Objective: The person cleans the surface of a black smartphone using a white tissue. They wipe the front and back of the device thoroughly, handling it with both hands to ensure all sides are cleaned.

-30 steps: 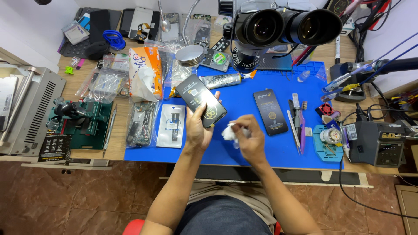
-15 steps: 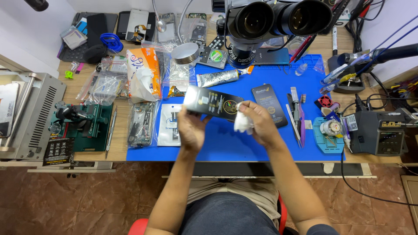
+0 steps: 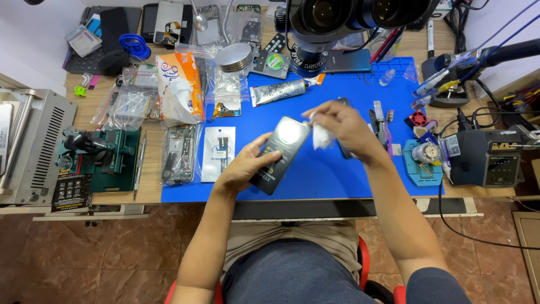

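Note:
My left hand (image 3: 247,166) grips a dark smartphone (image 3: 281,152) by its lower end, holding it tilted above the blue work mat (image 3: 337,174). The phone's glossy face catches a bright reflection near its top. My right hand (image 3: 346,126) pinches a small white wipe (image 3: 322,137) and presses it at the phone's upper right corner. A second dark phone (image 3: 344,149) lies on the mat, mostly hidden under my right hand.
A microscope head (image 3: 349,17) hangs over the mat's far side. A glue tube (image 3: 278,91), orange tissue pack (image 3: 180,93) and bagged parts lie at left. Tweezers (image 3: 379,124) and a soldering station (image 3: 486,157) sit at right, a green jig (image 3: 104,157) at left.
The phone has swung from upright to flat to tilted up-right. My right hand with the wipe has moved from beside the phone onto its upper corner.

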